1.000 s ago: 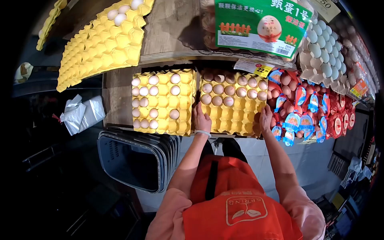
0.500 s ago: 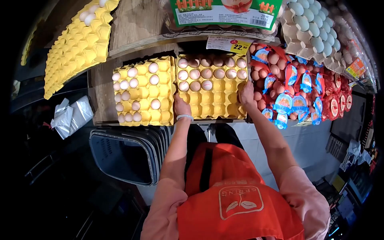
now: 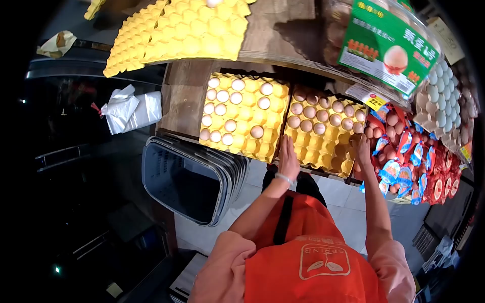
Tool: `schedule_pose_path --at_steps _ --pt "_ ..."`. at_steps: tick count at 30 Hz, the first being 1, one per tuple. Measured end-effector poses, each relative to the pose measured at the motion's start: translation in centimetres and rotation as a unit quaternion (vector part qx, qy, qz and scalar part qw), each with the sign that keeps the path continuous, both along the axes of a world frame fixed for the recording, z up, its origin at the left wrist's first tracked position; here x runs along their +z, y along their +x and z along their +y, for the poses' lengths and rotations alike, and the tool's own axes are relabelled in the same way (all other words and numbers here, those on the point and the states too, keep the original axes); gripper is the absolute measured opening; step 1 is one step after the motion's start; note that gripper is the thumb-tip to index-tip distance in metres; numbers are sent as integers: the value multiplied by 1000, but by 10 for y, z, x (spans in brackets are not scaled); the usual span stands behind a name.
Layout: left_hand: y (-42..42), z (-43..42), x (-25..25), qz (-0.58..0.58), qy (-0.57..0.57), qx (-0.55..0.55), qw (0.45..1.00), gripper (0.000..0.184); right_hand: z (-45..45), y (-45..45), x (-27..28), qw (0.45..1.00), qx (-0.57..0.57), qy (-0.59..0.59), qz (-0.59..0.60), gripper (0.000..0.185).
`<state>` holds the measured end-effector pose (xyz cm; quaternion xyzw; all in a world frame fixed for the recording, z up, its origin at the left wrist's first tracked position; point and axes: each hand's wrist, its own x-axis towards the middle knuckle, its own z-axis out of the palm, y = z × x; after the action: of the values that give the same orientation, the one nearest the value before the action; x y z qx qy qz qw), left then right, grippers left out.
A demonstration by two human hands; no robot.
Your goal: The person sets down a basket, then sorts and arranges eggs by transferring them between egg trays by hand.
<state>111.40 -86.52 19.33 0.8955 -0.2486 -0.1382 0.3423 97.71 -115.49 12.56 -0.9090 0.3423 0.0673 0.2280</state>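
Note:
My left hand (image 3: 289, 160) lies with straight fingers along the lower left edge of a yellow egg tray (image 3: 321, 150). At that tray's right edge, my right hand (image 3: 361, 151) has its fingers bent around the rim. Pinkish eggs (image 3: 319, 129) fill the tray's far rows, while its near cups are bare. To the left, close beside it, sits another yellow egg tray (image 3: 243, 114) with pale eggs scattered among vacant cups. Red net bags of eggs (image 3: 404, 177) with blue labels hang or lie just right of my right hand.
Above is a wooden shelf (image 3: 268, 35) bearing bare yellow trays (image 3: 197, 30) and a green-labelled egg box (image 3: 386, 48). Bluish eggs (image 3: 442, 93) stand at the far right. Stacked grey baskets (image 3: 184, 179) are below left, near a plastic bag roll (image 3: 134, 111).
The view has shifted left and tilted, so both trays appear farther right. My left hand's fingers have straightened along the tray edge; my right hand stays at the tray's right side.

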Motion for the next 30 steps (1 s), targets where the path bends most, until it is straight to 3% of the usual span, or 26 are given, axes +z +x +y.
schedule_pose_path --at_steps 1,2,3,5,7,9,11,13,16,20,23,24,27,28,30 --pt "-10 9 12 -9 -24 -32 999 55 25 19 47 997 -60 29 -39 43" --pt "-14 19 26 33 -54 -50 997 52 52 34 80 985 -31 -63 -156 49" --pt "-14 30 41 75 -86 -68 991 50 71 50 99 980 -4 -86 -177 54" --pt "-4 54 61 85 -159 -54 982 36 103 86 117 975 38 53 -214 52" --pt "22 79 63 57 -197 -14 979 33 138 137 141 955 130 85 -252 47" --pt "69 97 75 -25 -155 47 986 30 164 191 151 933 216 106 -267 47" --pt "117 105 77 -119 -49 97 987 32 183 236 146 922 315 47 -220 48" --pt "149 109 60 -159 -14 83 984 34 191 271 120 888 416 -110 -165 46" --pt "173 116 39 -158 34 37 986 39 196 302 120 853 503 -135 21 42" --pt "179 124 32 -128 65 61 988 38 193 309 105 858 492 -145 17 36" --pt "183 130 28 -87 73 80 990 37 216 321 116 837 478 -213 160 37" --pt "184 130 27 -80 71 83 991 36 214 317 93 775 541 -301 125 43" --pt "189 128 27 -97 89 81 988 29 211 312 97 732 593 -313 125 48" --pt "192 130 26 -99 90 75 988 28 217 329 119 717 606 -271 212 55" --pt "197 132 24 -115 76 61 989 26 212 338 124 768 566 -190 231 55"
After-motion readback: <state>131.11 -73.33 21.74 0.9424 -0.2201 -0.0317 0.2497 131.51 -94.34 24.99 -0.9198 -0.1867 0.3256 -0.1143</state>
